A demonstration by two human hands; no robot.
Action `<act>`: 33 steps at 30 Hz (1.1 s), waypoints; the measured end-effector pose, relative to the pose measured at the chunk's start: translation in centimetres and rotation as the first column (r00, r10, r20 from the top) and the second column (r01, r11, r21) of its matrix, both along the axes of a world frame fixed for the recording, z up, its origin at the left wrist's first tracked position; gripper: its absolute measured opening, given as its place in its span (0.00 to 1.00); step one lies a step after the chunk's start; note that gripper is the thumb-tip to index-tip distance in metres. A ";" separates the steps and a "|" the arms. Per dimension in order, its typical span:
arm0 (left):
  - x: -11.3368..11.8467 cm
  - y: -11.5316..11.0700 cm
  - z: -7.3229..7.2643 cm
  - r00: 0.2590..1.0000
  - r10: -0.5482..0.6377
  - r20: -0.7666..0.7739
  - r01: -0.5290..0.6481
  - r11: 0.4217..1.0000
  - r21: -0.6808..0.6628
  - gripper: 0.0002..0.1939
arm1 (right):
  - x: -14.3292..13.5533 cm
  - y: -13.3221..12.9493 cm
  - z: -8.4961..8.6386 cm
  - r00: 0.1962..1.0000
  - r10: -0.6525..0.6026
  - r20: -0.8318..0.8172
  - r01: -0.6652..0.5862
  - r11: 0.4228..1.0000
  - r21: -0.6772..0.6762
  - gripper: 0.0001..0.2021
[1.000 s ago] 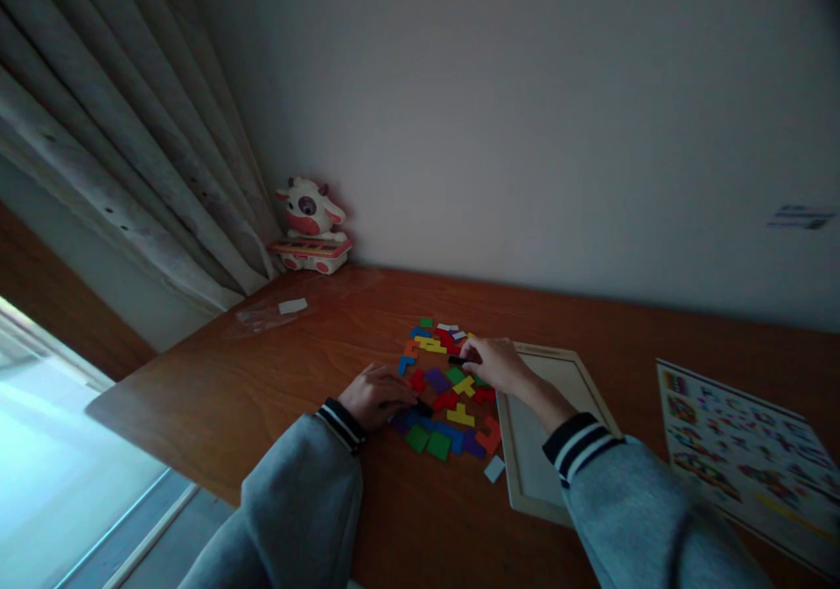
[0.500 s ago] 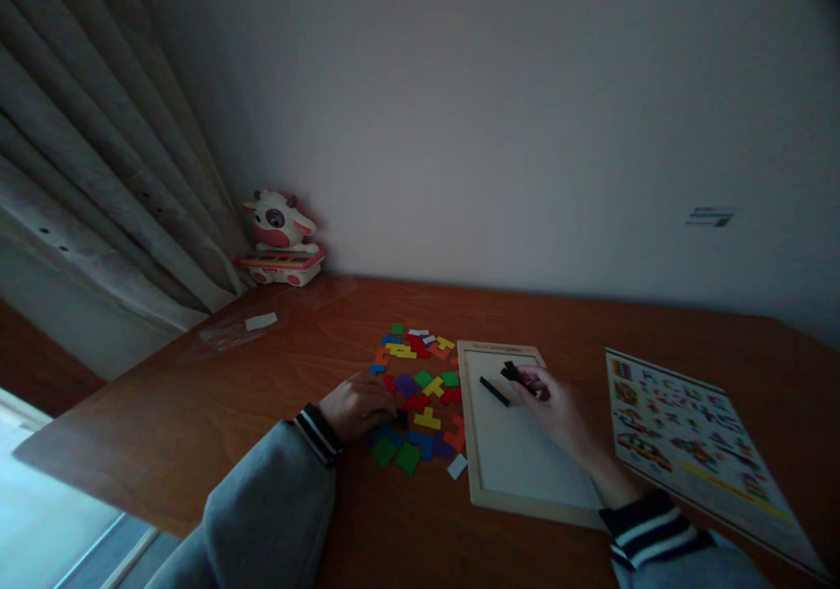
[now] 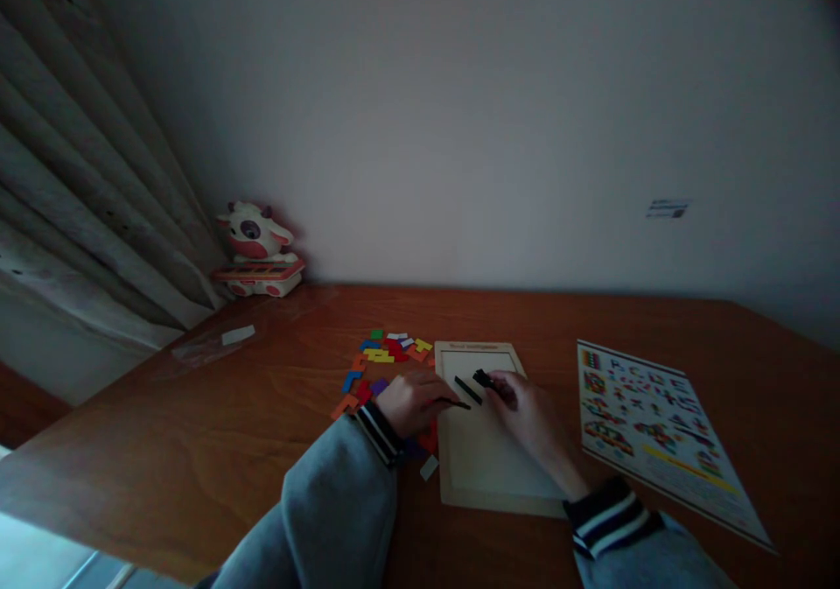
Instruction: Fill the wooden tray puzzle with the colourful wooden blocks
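Note:
My left hand (image 3: 415,399) is closed, pinching a thin black puzzle piece (image 3: 461,404) over the left edge of the wooden tray (image 3: 443,475). Over the tray's upper part, my right hand (image 3: 521,401) grips black puzzle pieces (image 3: 483,379) between thumb and fingers; how many is hard to make out. A straight black strip (image 3: 468,389) lies slanted on the pale tray floor between both hands. Coloured flat puzzle pieces (image 3: 379,355) are scattered left of the tray, partly hidden by my left hand and sleeve. A white piece (image 3: 429,467) rests beside the tray's lower left edge.
A printed pattern sheet (image 3: 656,431) lies on the table right of the tray. At the back left stands a cow toy with a keyboard (image 3: 259,252), near the curtain (image 3: 98,186). A clear plastic wrapper with a white label (image 3: 237,335) lies at the left. The wall borders the table's back.
My left hand has moved right from the coloured pieces to the tray, carrying a black piece. My right hand still holds its black pieces over the tray. The view has shifted slightly right.

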State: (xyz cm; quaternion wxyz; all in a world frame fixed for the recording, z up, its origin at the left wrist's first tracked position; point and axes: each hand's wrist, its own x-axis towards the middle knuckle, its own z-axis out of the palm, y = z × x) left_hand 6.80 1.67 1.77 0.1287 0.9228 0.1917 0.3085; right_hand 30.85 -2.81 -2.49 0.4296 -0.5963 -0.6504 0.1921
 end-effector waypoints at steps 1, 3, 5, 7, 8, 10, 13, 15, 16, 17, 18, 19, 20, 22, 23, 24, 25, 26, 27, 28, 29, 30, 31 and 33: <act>0.9 0.0 -0.2 1.000 -0.011 0.000 0.011 0.999 0.032 0.11 | 0.0 -0.1 0.1 1.000 0.008 0.020 -0.008 1.000 0.002 0.13; 2.1 -0.2 -0.9 1.000 -0.016 0.023 0.014 0.997 0.077 0.12 | 0.0 -0.2 0.3 0.997 0.024 0.069 -0.025 1.000 0.007 0.12; 2.5 -0.4 -1.5 0.999 -0.019 0.035 0.015 0.995 0.097 0.12 | 0.1 -0.3 0.5 0.992 0.025 0.125 -0.028 0.999 0.022 0.11; 2.5 -0.6 -2.1 0.999 -0.034 0.006 0.033 0.991 0.127 0.13 | 0.1 -0.3 0.6 0.985 0.012 0.170 -0.018 0.999 0.036 0.10; 2.4 -0.6 -2.3 0.999 -0.044 -0.017 0.046 0.988 0.146 0.13 | 0.1 -0.4 0.6 0.983 0.007 0.185 -0.014 0.999 0.039 0.10; 2.4 -0.7 -2.6 0.997 -0.057 -0.055 0.066 0.982 0.176 0.13 | 0.2 -0.4 0.7 0.978 0.003 0.206 -0.010 0.999 0.032 0.10; 2.4 -0.8 -2.9 0.997 -0.056 -0.057 0.065 0.984 0.164 0.14 | 0.2 -0.5 0.8 0.974 0.002 0.228 -0.005 1.000 0.013 0.10; 2.3 -0.8 -2.9 0.997 -0.060 -0.050 0.067 0.988 0.140 0.14 | 0.1 -0.5 0.8 0.971 -0.002 0.237 -0.002 1.000 0.016 0.10; 2.3 -0.8 -2.9 0.997 -0.066 -0.047 0.072 0.989 0.130 0.14 | 0.1 -0.5 0.8 0.970 -0.005 0.241 0.000 1.000 0.021 0.10; 2.3 -0.7 -2.9 0.997 -0.070 -0.042 0.074 0.990 0.121 0.14 | 0.1 -0.5 0.9 0.970 -0.010 0.244 0.003 1.000 0.028 0.10; 2.3 -0.7 -2.9 0.997 -0.073 -0.036 0.076 0.990 0.116 0.14 | 0.1 -0.6 0.9 0.969 -0.014 0.246 0.006 0.999 0.034 0.09; 2.2 -0.7 -2.9 0.997 -0.074 -0.027 0.076 0.991 0.114 0.14 | 0.0 -0.6 0.9 0.969 -0.014 0.246 0.005 0.999 0.038 0.09; 2.2 -0.7 -2.9 0.997 -0.072 -0.019 0.074 0.991 0.110 0.13 | 0.0 -0.6 1.0 0.969 -0.011 0.245 0.001 0.999 0.040 0.09; 2.3 -0.6 -3.0 0.997 -0.074 -0.011 0.075 0.992 0.097 0.13 | 0.0 -0.6 1.0 0.970 0.001 0.243 -0.011 0.999 0.040 0.09; 2.3 -0.6 -3.1 0.997 -0.077 -0.010 0.078 0.993 0.087 0.14 | 0.0 -0.6 1.0 0.970 0.005 0.241 -0.016 0.999 0.043 0.09; 2.3 -0.5 -3.2 0.997 -0.079 -0.011 0.080 0.994 0.075 0.14 | 0.0 -0.6 1.0 0.971 0.005 0.240 -0.017 0.999 0.048 0.09; 2.4 -0.5 -3.3 0.997 -0.080 -0.014 0.081 0.995 0.065 0.14 | 0.1 -0.6 1.0 0.971 0.003 0.239 -0.016 0.998 0.054 0.08; 2.4 -0.5 -3.4 0.996 -0.084 -0.016 0.085 0.994 0.062 0.14 | 0.1 -0.6 1.0 0.972 -0.002 0.236 -0.012 0.998 0.059 0.08; 2.4 -0.5 -3.4 0.996 -0.088 -0.016 0.089 0.994 0.065 0.14 | 0.1 -0.6 1.1 0.973 -0.007 0.231 -0.008 0.998 0.064 0.08; 2.4 -0.4 -3.5 0.996 -0.092 -0.018 0.093 0.993 0.071 0.14 | 0.0 -0.7 1.2 0.975 -0.011 0.221 -0.004 0.998 0.067 0.09; 2.3 -0.4 -3.5 0.995 -0.095 -0.019 0.096 0.992 0.079 0.14 | 0.0 -0.7 1.3 0.978 -0.016 0.207 0.001 0.998 0.071 0.09; 2.3 -0.4 -3.6 0.995 -0.097 -0.023 0.099 0.991 0.087 0.14 | 0.0 -0.7 1.5 0.983 -0.024 0.184 0.009 0.997 0.078 0.10; 2.3 -0.5 -3.5 0.995 -0.096 -0.030 0.098 0.991 0.095 0.13 | 0.0 -0.8 1.6 0.987 -0.037 0.154 0.024 0.996 0.087 0.11; 2.3 -0.6 -3.5 0.995 -0.087 -0.053 0.092 0.990 0.106 0.13 | 0.1 -0.8 1.9 0.994 -0.068 0.088 0.060 0.993 0.097 0.13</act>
